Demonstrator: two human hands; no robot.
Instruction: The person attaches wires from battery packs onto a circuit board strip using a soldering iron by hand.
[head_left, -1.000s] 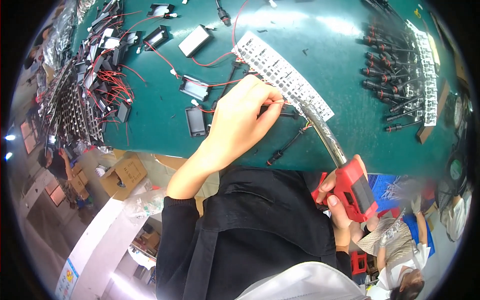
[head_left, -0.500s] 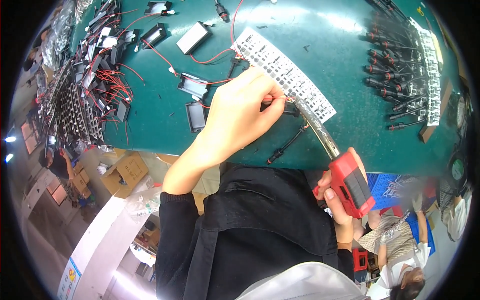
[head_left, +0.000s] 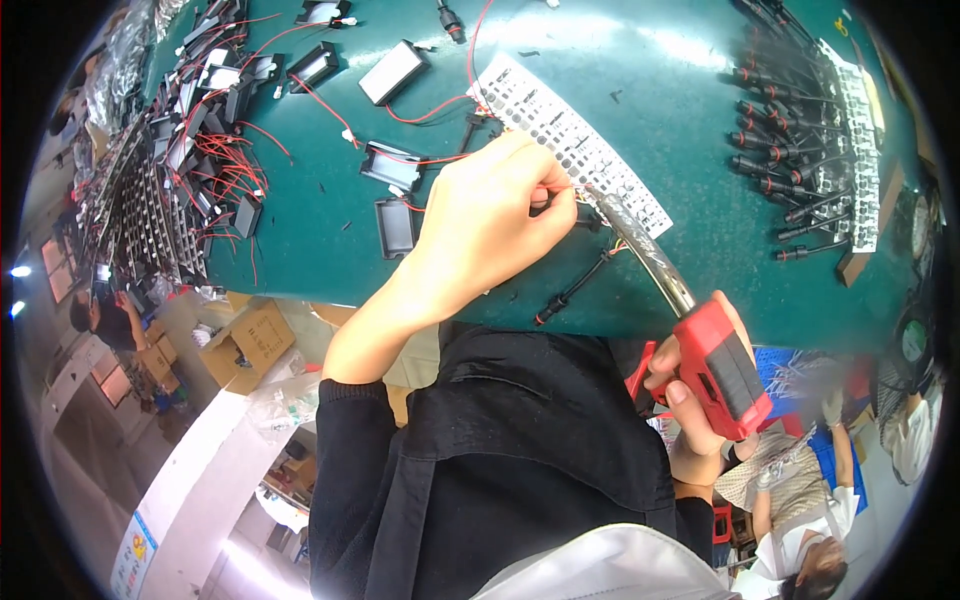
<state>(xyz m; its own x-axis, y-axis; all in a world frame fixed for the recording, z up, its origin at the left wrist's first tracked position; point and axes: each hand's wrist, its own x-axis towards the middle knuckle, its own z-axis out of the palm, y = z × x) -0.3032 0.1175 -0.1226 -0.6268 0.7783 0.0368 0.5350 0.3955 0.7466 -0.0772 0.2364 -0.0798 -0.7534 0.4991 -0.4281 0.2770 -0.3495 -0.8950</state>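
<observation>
My left hand (head_left: pixel 500 215) is closed in a pinch on a thin red wire (head_left: pixel 440 161) at the near edge of a curved white circuit board (head_left: pixel 575 135). My right hand (head_left: pixel 695 395) grips a red-and-black soldering gun (head_left: pixel 725 365). Its long metal barrel points up and left, and the tip sits close to my left fingertips at the board's edge. Whether the tip touches the wire is too small to tell. A black cable with a connector (head_left: pixel 565 300) hangs off the board's near side by thin coloured wires.
Open black cases (head_left: pixel 397 228) and a white-faced box (head_left: pixel 395 72) lie left of the board. Beyond them is a heap of black cases with red wires (head_left: pixel 215 150). Finished-looking boards with black cables (head_left: pixel 850 150) stand at the right. A person (head_left: pixel 800 520) sits at lower right.
My right hand and the soldering gun have shifted slightly right and down. My left hand stays nearly in place, still pinching at the board's edge.
</observation>
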